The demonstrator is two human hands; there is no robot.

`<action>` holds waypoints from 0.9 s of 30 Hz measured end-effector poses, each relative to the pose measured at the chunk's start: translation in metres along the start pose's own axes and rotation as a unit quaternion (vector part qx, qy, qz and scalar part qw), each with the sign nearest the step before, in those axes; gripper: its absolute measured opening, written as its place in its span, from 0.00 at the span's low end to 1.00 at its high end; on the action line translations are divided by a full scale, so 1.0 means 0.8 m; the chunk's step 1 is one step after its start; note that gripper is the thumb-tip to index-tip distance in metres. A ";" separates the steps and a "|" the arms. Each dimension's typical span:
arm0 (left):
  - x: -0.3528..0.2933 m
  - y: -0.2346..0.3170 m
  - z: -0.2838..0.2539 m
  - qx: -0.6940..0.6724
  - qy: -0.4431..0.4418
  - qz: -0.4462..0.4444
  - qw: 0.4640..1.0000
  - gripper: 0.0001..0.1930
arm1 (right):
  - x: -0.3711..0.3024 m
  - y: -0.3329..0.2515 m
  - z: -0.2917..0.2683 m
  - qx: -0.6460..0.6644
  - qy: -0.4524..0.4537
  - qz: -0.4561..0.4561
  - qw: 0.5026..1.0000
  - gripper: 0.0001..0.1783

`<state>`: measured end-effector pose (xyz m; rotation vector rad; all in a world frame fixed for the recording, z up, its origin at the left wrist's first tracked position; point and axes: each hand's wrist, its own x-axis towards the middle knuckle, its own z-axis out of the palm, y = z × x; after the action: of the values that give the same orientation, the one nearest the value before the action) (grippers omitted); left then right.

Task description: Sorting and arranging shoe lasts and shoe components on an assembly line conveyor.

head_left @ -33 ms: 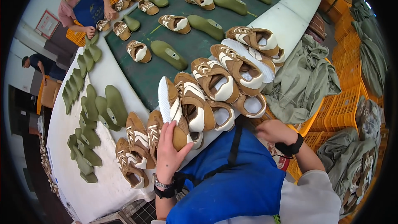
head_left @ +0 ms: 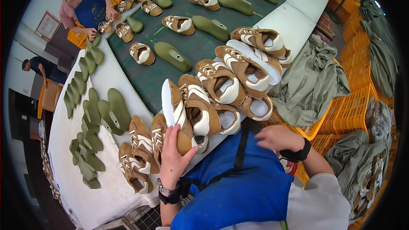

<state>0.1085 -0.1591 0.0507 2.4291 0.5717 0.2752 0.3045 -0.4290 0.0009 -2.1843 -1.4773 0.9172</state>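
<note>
My left hand [head_left: 172, 157] grips the heel end of a brown sneaker [head_left: 182, 121] with white stripes, tipped on its side so its white sole faces left. The fingers lie along the sole and the thumb is on the other side. My right hand [head_left: 277, 138] is over my blue apron [head_left: 243, 187], fingers loosely stretched leftward, with nothing visible in them. Nearest to it is a row of stacked brown and white sneakers [head_left: 219, 83] along the white table edge. More sneakers [head_left: 138, 164] sit left of my left hand.
Green shoe lasts [head_left: 87, 132] stand on the white table [head_left: 115, 187]. A green conveyor belt [head_left: 140, 85] carries sneakers and lasts. Orange crates [head_left: 345, 115] and grey-green cloth [head_left: 311, 81] are at right. A co-worker in a blue apron [head_left: 91, 10] handles a shoe at the far left.
My right hand has shifted slightly left over the apron, its fingers stretching out more. My left hand stays on the tipped sneaker.
</note>
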 end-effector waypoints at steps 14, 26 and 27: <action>-0.026 -0.028 0.035 -0.471 0.028 -0.170 0.865 0.42 | 0.154 -0.123 -0.008 -0.172 0.214 -0.189 0.943 0.33; -0.050 -0.049 0.045 -0.644 0.049 -0.185 0.741 0.37 | 0.154 -0.128 -0.006 -0.091 0.260 -0.189 0.943 0.27; -0.055 -0.047 0.042 -0.617 0.089 -0.181 0.761 0.37 | 0.153 -0.127 -0.010 -0.038 0.255 -0.202 0.945 0.27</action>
<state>0.0679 -0.1705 -0.0014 0.9862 0.6307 0.5110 0.2705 -0.2764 0.0295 -1.8601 -1.6077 0.1405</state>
